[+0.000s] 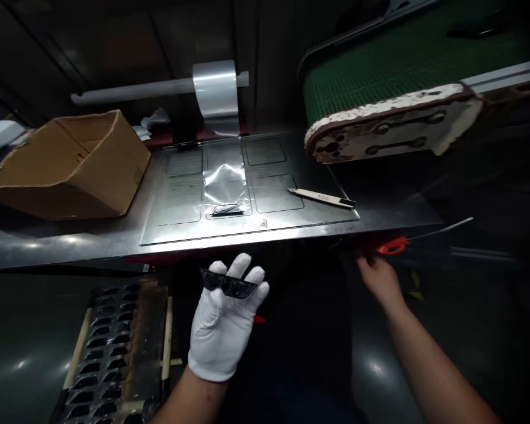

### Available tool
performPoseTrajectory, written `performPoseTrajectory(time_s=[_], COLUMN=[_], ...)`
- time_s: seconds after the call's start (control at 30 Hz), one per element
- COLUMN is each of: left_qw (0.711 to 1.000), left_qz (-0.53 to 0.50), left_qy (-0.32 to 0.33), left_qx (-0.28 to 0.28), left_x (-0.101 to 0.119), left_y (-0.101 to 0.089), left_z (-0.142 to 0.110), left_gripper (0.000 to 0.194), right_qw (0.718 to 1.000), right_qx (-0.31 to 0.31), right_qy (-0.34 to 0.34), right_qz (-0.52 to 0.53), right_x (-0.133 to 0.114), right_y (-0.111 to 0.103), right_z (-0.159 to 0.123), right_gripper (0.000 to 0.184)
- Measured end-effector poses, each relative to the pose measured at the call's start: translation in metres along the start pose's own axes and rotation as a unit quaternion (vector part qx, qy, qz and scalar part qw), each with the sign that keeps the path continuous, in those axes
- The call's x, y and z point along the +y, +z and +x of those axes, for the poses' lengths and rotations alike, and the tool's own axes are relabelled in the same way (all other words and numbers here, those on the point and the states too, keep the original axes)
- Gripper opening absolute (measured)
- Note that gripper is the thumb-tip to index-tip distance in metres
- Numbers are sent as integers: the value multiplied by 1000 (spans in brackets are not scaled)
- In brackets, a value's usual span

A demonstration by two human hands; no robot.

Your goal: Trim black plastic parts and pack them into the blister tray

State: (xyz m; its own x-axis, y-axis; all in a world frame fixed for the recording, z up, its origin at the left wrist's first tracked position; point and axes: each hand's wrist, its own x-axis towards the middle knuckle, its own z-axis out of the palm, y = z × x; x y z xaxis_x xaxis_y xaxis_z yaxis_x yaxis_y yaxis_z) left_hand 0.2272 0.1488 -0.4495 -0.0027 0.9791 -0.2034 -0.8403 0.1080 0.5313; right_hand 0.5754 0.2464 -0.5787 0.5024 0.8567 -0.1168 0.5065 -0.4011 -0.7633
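My left hand (pixel 223 330), in a white glove, is closed on a small glossy black plastic part (pixel 229 284), pinched between thumb and fingers below the bench edge. My bare right hand (pixel 380 280) is at the right, under the bench edge, its fingers curled in shadow at an orange tool (pixel 394 245) with a thin metal rod. A similar dark piece (pixel 227 209) lies under clear film (pixel 224 182) on the marked sheet (pixel 185 231). To its right rests a craft knife (pixel 322 197) with a pale handle marked A06.
A film roll (pixel 216 88) hangs on a white bar behind the sheet. At the left stands an open cardboard box (pixel 101 182). A green conveyor belt (pixel 380 70) juts in at upper right. Lower left, a tray (pixel 168 330) holds rows of black parts.
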Motion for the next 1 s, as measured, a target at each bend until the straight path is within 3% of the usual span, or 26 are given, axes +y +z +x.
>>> performPoseTrajectory(time_s=[0.07, 0.17, 0.23, 0.3, 0.37, 0.43, 0.6, 0.67, 0.8, 0.87, 1.0], left_qw=[1000, 1000, 999, 999, 997, 994, 988, 984, 978, 973, 970], left_qz=[-7, -3, 5, 16, 31, 49, 87, 116, 172, 208, 233], left_qy=[9, 18, 26, 39, 61, 82, 93, 88, 83, 77, 51], left_qx=[4, 19, 24, 29, 40, 60, 92, 98, 78, 59, 45], left_x=[4, 7, 8, 8, 9, 9, 15, 23, 42, 49, 55], left_y=[0, -1, -4, -8, -14, -19, -19, -13, -12, -19, -37], left_z=[-2, -1, 0, 1, 1, 3, 19, 28, 44, 49, 56], left_gripper=[24, 24, 25, 26, 26, 28, 26, 34, 45, 38, 35], right_qw=[995, 971, 922, 847, 794, 771, 741, 734, 733, 707, 647], right_qx=[-101, -212, -256, -300, -323, -338, -369, -364, -251, -207, -199], right_qy=[-12, -99, -277, -420, -501, -533, -560, -573, -616, -623, -609], right_qz=[16, 53, 90, 131, 122, 83, -2, -17, -142, -264, -414], right_x=[-21, -82, -136, -187, -221, -238, -249, -260, -300, -320, -339], right_y=[11, 12, 8, 8, 15, 26, 47, 50, 63, 75, 106], right_z=[-22, -76, -111, -136, -149, -153, -133, -116, -66, -43, -17], right_gripper=[35, 34, 22, 20, 17, 13, 12, 12, 20, 24, 27])
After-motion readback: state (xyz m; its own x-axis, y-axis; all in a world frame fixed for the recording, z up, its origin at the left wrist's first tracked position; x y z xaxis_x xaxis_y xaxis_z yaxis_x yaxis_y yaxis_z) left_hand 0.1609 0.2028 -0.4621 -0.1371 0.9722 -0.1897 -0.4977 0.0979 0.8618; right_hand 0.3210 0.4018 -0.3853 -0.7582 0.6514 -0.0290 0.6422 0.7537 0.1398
